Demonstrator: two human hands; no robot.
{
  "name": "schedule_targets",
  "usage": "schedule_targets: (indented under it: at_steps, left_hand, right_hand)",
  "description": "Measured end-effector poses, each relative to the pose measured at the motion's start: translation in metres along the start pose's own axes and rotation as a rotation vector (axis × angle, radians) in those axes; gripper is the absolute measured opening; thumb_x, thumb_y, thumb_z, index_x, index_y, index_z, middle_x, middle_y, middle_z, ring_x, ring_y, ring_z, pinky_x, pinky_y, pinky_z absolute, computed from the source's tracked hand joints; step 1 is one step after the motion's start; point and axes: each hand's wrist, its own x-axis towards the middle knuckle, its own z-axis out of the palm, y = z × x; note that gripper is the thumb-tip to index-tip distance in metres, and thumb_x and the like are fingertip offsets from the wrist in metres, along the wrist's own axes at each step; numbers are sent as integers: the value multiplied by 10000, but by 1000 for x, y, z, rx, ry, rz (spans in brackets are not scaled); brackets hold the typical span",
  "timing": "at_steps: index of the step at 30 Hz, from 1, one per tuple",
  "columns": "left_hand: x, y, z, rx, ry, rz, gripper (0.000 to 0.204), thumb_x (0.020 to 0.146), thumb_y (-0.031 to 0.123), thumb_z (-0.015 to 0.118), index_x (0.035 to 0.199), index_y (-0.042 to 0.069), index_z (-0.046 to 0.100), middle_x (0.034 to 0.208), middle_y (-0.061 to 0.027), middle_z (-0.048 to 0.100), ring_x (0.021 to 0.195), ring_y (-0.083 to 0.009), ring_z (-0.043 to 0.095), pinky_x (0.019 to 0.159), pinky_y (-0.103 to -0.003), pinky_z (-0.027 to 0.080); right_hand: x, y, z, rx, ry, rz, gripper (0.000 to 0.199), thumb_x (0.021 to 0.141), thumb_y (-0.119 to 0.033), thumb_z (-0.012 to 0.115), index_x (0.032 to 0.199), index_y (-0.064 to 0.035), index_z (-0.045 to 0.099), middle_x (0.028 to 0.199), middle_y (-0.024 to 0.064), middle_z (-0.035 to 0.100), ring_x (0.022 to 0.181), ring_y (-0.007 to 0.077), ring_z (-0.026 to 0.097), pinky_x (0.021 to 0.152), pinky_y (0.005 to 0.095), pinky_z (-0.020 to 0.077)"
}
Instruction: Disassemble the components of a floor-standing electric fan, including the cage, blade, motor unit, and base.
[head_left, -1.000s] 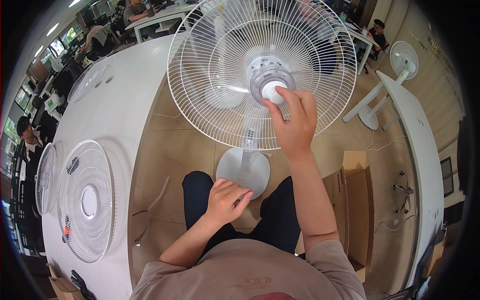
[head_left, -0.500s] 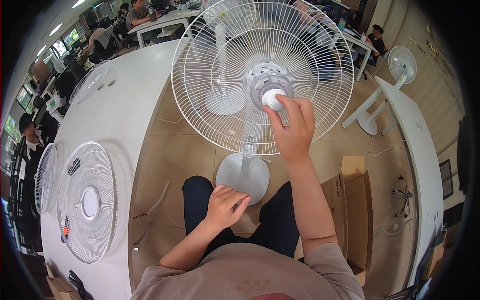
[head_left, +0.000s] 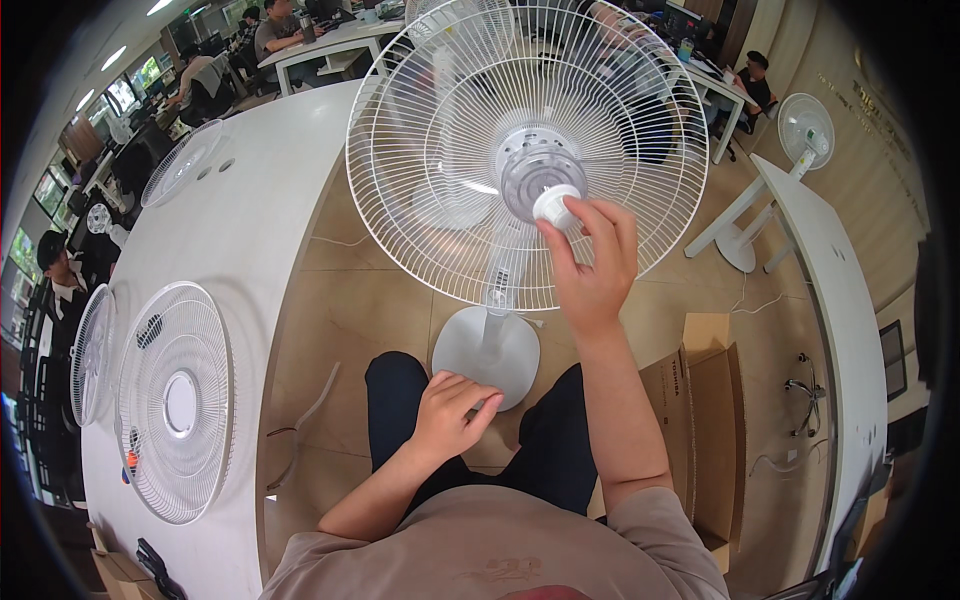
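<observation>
A pedestal fan stands in front of me with its white rear wire guard (head_left: 420, 235) upright and its clear blade hub (head_left: 528, 180) showing in the middle. Thumb and fingers of my right hand (head_left: 597, 265) pinch a small white round blade nut (head_left: 555, 206) at the front of the hub. Whether the nut still touches the shaft I cannot tell. My left hand (head_left: 452, 415) is loosely curled above my lap, beside the fan's white base (head_left: 480, 350). Whatever it may hold is hidden by its fingers.
On the white table (head_left: 235, 250) at left lies a front wire guard (head_left: 180, 400), with more round fan parts along its far edge. An open cardboard box (head_left: 715, 450) stands on the floor at right, beside another white table (head_left: 850, 330). Farther off, a smaller assembled fan (head_left: 805, 130) stands.
My right hand has moved slightly right and toward me with the white nut, which is now tilted. My left hand has kept its place.
</observation>
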Motion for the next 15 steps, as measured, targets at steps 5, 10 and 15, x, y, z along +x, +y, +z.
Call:
schedule_targets:
  at_steps: [5,10,15]
  left_hand:
    - [-10,0,-1,-225,10,-200,192,935,79,735,1124,45,730,1010,-94,768,856,-195,714,827,-347,512]
    - [-11,0,-6,-929,69,-475,582,1065,177,606,1575,2,388,1350,-141,629,1117,-200,674,964,-347,524]
    - [-26,-2,-31,-978,22,-564,511,1053,54,603,1533,3,435,1344,-114,625,1186,-182,646,1006,-338,532]
  right_hand:
    - [-48,-33,-22,204,-158,195,438,705,-48,926,1095,-32,727,1051,125,688,923,298,667,792,377,543]
    - [-112,-66,-44,382,-384,327,450,699,-36,908,1110,-23,727,1054,134,693,942,294,683,810,371,547]
    - [-142,-88,-31,493,-485,379,454,693,-47,915,1108,-20,735,1085,147,706,955,326,687,838,386,556]
